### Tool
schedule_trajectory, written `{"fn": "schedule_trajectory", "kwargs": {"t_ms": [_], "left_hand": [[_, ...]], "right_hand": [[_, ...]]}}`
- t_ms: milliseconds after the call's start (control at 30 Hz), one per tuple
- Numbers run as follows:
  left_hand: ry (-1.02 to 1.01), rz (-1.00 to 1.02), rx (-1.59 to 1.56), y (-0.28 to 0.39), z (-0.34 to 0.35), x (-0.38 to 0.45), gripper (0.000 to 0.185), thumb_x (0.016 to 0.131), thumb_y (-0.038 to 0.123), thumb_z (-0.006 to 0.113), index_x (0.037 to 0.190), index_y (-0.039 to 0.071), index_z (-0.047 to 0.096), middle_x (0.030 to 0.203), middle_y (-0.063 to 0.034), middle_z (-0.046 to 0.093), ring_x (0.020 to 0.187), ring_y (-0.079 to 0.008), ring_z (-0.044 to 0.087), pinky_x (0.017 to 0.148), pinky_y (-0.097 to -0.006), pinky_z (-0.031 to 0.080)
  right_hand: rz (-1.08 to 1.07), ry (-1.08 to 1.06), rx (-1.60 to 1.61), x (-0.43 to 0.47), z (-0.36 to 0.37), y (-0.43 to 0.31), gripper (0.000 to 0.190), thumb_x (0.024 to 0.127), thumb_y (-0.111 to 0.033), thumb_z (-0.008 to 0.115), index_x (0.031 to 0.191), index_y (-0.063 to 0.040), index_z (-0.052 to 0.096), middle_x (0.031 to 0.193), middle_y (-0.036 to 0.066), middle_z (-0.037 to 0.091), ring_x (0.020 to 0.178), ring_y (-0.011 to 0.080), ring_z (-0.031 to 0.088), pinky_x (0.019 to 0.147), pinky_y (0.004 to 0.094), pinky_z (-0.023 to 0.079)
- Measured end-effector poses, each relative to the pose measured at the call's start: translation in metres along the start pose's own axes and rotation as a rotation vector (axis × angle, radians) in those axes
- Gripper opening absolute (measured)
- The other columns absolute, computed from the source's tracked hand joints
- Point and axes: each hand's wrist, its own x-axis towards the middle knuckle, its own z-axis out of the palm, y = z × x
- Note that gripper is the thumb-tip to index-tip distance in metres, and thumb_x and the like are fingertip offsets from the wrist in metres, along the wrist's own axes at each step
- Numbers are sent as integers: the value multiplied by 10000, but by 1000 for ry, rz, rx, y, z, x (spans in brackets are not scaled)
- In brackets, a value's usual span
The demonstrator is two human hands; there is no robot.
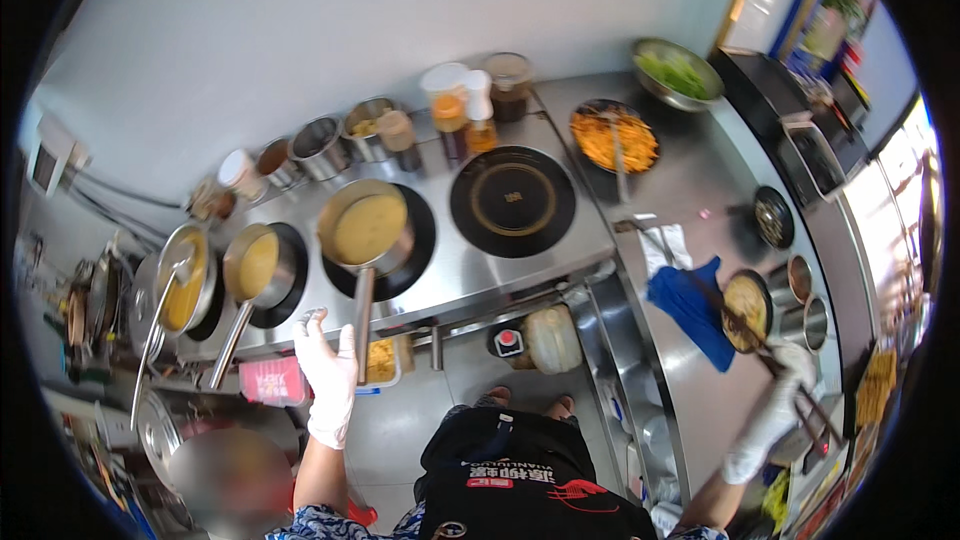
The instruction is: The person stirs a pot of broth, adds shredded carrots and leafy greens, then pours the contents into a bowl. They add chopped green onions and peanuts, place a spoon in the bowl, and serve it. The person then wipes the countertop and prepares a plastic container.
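Note:
My left hand (330, 375), in a white glove, is raised with thumb and fingers apart and nothing in it. Just right of it is the long handle of a steel saucepan (373, 229) holding yellowish liquid. My right hand (776, 390), also gloved, grips a pair of long dark cooking chopsticks (739, 322), somewhat blurred. They slant across a bowl of pale food (744, 301) and a blue cloth (694, 304) on the steel counter. Whether their tips touch the white cloth (666, 246) beneath, I cannot tell.
A smaller saucepan (255, 262) and a pan with a ladle (184, 292) stand left on the cooktop. A round black hob plate (513, 200) is uncovered. Sauce bottles (450, 120) and steel pots (319, 146) line the wall. Shredded orange food (622, 139) and a greens bowl (679, 79) sit right.

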Motion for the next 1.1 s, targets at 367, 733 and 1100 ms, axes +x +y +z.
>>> {"fn": "schedule_trajectory", "kwargs": {"t_ms": [367,733,1100], "left_hand": [[-536,-922,-866,-36,22,-46,394,861,50,611,1233,2,489,747,-24,586,559,-71,526,463,-217,420],[-579,-899,-797,-91,2,-27,448,835,28,617,1267,-27,510,808,-20,594,587,-59,514,502,-201,427],[294,-428,-495,3,-11,26,369,909,17,504,1278,9,516,1108,-104,592,929,-181,561,802,-288,474]], "right_hand": [[-1080,-1200,-43,-153,432,-8,337,849,-199,573,1147,-40,585,1240,134,521,1175,279,500,960,347,471],[-1171,-1081,-92,-184,485,33,642,771,-50,615,1358,54,377,1396,207,394,1347,320,341,1131,369,291],[-513,-1071,-340,-157,209,105,446,873,-242,567,1243,5,527,1250,194,536,1186,317,507,1030,403,396]]}}
